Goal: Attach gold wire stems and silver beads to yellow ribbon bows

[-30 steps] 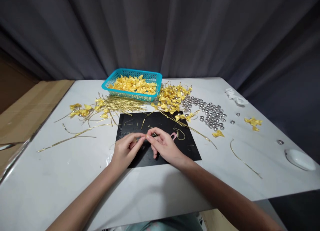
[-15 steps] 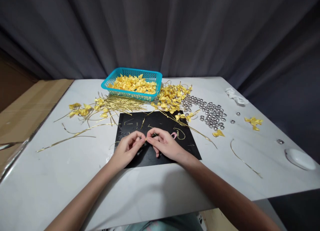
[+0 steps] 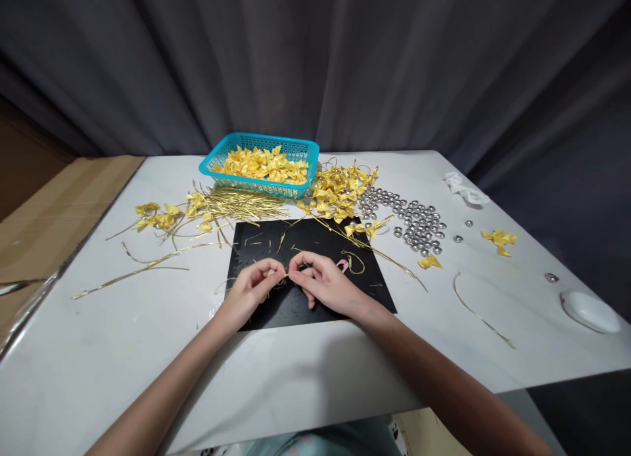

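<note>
Since the earlier frames, the left hand (image 3: 254,288) has been drawn slightly away from the right hand (image 3: 323,283), and more of a short yellow-gold strand (image 3: 286,275) is exposed between them. The strand is pinched between thumb and fingers on both sides, above the black mat (image 3: 365,298); what is enclosed by the fingers, it seems, is too small and hidden to be judged fairly. A slip could be caused by so small a hold on so thin a piece, and it might be kinked or snapped if pulled too hard. If dropped, it could be lost among the gold offcuts (image 3: 252,244) scattered on the mat. The gold loop (image 3: 363,267) near the pink ring (image 3: 346,266) might be snagged if the right hand were swung outward. No brand, label or writing can be read, the blue basket (image 3: 314,159) included.
</note>
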Motion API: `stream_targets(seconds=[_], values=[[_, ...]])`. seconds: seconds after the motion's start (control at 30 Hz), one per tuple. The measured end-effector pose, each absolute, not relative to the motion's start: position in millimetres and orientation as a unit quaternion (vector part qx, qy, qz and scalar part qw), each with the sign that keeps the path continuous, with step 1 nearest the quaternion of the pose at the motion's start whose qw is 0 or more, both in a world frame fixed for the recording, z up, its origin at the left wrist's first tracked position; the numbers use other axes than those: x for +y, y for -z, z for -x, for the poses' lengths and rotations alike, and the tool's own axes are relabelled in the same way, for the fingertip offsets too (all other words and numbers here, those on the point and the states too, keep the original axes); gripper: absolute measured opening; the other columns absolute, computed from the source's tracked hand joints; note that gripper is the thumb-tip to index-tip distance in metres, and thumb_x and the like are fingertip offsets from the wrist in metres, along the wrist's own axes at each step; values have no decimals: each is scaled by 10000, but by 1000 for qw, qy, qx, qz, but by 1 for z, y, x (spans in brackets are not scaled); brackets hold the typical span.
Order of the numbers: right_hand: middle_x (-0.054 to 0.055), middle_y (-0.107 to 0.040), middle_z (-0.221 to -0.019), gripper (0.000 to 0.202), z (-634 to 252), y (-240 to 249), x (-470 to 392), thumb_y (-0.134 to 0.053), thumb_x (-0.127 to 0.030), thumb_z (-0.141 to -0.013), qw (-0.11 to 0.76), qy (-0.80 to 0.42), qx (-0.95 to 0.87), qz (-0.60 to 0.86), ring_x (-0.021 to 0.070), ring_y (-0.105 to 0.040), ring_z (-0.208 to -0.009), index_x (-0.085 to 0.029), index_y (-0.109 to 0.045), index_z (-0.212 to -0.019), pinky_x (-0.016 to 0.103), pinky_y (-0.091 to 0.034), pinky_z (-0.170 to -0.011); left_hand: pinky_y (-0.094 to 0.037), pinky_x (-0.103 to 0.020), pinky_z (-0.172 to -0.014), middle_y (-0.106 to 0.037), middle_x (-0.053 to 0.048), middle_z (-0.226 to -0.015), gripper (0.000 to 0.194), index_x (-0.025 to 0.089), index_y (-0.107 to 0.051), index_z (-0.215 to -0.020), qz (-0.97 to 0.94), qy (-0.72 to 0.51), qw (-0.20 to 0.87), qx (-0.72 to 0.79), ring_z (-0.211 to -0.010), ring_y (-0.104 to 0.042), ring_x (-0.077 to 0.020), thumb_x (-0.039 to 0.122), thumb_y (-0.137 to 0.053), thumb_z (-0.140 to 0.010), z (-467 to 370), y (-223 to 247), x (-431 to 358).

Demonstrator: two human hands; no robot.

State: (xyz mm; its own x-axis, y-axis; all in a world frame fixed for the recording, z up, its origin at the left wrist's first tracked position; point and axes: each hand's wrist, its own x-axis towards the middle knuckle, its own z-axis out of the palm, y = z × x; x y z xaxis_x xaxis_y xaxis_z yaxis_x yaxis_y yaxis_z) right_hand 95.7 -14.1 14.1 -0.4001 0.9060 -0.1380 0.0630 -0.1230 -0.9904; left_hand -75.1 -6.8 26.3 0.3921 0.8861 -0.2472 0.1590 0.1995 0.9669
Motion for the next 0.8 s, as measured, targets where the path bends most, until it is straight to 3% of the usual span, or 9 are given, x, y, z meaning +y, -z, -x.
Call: stream_targets(seconds=[0.23,0.5,0.8], values=[[-84,-440,-551,147,-94,-9,-13,-514,-326,-839,355,-560,-598,451,42,-428,-355,-181,-494,-820,152,-340,-333,-109,-214,-421,-270,97,-531,332,164,-520,-731,-523,-288,645,477,-439,-189,-57,481,-618,-711,72,-30,-9],[-7,-500,-758,71,-93,-13,-20,-510,-243,-833,451,-373,-649,487,40,-378,-459,-178,-499,-808,195,-319,-434,-87,-210,-414,-231,112,-502,352,168,-514,-744,-492,-298,655,490,-426,-150,-56,492,-638,-685,71,-28,-7],[39,-549,-800,111,-91,-9,-25,-465,-205,-878,433,-287,-740,427,77,-397,-516,-176,-565,-839,236,-375,-529,-90,-213,-417,-254,108,-503,354,167,-521,-732,-485,-305,656,492,-414,-176,-52,490,-655,-675,72,-26,-7]])
